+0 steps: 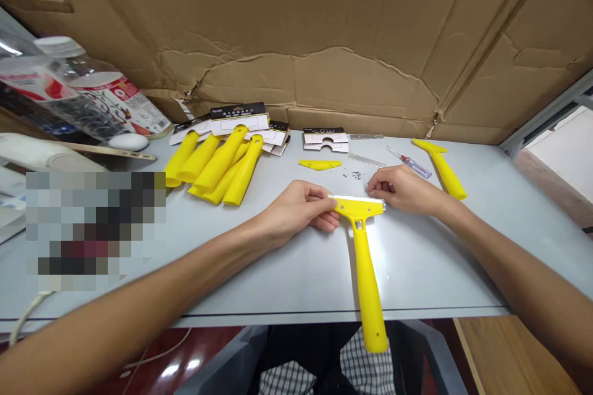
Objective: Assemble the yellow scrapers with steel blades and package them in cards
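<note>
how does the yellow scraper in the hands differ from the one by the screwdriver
The held yellow scraper has a metal blade across its head; the far yellow scraper shows none. The held one overhangs the table edge; the far one lies slanted on the table. Both are T-shaped yellow plastic.

gap on the grey table [278,278] between yellow scraper [365,265] and yellow handles [220,166], screwdriver [408,162] blocking past right hand [403,190]

Bright yellow plastic scraper [364,259] at five o'clock, silver blade [356,200]; yellow scraper handles [222,166] at ten; tan cardboard [296,12] at twelve; black-and-white checked cloth [368,370] at six.
</note>
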A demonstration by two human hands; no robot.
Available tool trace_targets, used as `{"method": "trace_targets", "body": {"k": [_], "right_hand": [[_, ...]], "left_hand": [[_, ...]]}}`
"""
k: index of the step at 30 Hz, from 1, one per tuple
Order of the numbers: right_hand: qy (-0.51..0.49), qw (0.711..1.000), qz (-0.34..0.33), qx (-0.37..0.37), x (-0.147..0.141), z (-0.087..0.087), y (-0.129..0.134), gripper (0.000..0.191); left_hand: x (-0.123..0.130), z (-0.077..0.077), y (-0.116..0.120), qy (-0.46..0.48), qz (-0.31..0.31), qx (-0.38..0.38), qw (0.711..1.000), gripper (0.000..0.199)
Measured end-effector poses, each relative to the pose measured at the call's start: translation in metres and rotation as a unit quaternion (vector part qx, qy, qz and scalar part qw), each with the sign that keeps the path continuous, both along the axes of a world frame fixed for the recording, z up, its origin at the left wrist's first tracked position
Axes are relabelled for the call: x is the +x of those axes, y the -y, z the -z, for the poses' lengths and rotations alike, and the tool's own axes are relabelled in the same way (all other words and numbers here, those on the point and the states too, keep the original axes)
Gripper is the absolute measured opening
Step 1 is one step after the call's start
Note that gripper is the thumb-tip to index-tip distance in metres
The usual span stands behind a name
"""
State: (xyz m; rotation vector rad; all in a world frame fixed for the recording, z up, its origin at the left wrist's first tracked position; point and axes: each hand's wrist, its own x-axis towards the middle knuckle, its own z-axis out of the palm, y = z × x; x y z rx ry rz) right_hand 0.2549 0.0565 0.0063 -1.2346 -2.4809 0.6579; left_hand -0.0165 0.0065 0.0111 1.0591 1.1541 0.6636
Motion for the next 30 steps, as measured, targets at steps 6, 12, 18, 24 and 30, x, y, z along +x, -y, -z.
{"method": "trace_targets", "body": {"k": [6,12,18,24,30], "right_hand": [[0.001,1.0,0.016,0.005,0.004,-0.001,-0.004,0.013],[-0.075,0.992,0.079,-0.068,0.011,-0.01,-0.007,0.019],[-0.136,0.969,0.139,-0.154,0.015,-0.009,-0.01,0.035],[-0.145,0.965,0.153,-0.158,0.015,-0.009,-0.009,0.032],[-0.151,0.966,0.145,-0.153,0.015,-0.005,-0.01,0.029]], "left_hand": [[-0.009,-0.001,-0.011,-0.001,-0.047,0.025,0.999,0.016],[-0.013,0.005,-0.023,0.074,-0.121,0.005,0.99,0.016],[-0.012,0.004,-0.023,0.115,-0.133,-0.008,0.984,0.014],[-0.012,0.004,-0.021,0.123,-0.133,-0.001,0.983,0.015],[-0.011,0.006,-0.02,0.11,-0.12,0.01,0.987,0.017]]}}
